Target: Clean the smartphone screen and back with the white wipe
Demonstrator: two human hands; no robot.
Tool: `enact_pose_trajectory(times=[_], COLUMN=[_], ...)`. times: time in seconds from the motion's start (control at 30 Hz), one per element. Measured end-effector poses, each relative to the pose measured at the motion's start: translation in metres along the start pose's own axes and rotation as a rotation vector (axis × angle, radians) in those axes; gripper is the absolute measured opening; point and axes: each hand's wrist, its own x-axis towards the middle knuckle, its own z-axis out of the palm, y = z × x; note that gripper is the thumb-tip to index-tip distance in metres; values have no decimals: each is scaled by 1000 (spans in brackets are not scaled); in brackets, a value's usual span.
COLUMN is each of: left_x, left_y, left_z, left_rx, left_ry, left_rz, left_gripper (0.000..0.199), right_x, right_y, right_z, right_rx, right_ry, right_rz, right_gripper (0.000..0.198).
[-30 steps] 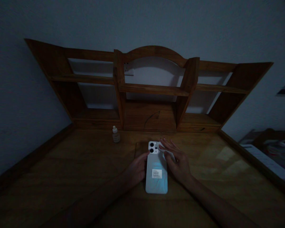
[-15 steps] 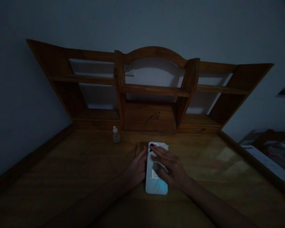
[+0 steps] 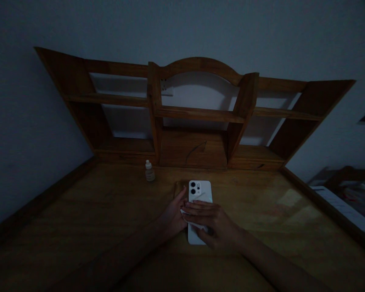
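Observation:
A white smartphone (image 3: 194,239) lies back side up, its camera lenses at the far end. My left hand (image 3: 174,217) grips its left edge, thumb pointing up along the side; the fingertips are partly hidden. My right hand (image 3: 214,221) lies across the middle of the phone's back, fingers together, pressing a thin white tissue-like sheet (image 3: 202,197) against it. The sheet sticks out above the fingers and at their tips. A dark brown flat object (image 3: 179,187) shows beside the phone's far left corner; most of it is hidden.
The wooden desk (image 3: 109,219) is dimly lit. A small bottle with a white cap (image 3: 150,172) stands to the left, beyond my hands. A wooden shelf unit (image 3: 200,115) runs along the back against the wall. White sheets (image 3: 340,207) lie beyond the desk's right edge.
My right hand has slid from the camera end towards me, down to the phone's middle, with the sheet. The lenses are now uncovered. My left hand stays at the left edge.

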Motion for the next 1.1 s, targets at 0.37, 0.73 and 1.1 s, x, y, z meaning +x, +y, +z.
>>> enact_pose_trajectory(times=[0.37, 0.73, 1.1], left_x=[2, 0, -2], left_y=[-2, -1, -1], left_z=[-7, -3, -1], left_rx=[111, 50, 95], left_ry=[-52, 18, 30], left_rz=[-34, 47, 35], left_gripper=[47, 34, 35], right_x=[0, -9, -17], right_y=[-9, 3, 8], right_z=[-5, 16, 13], right_rx=[293, 546, 442], right_ry=[-67, -70, -32], right_rz=[-9, -47, 41], right_gripper=[37, 20, 24])
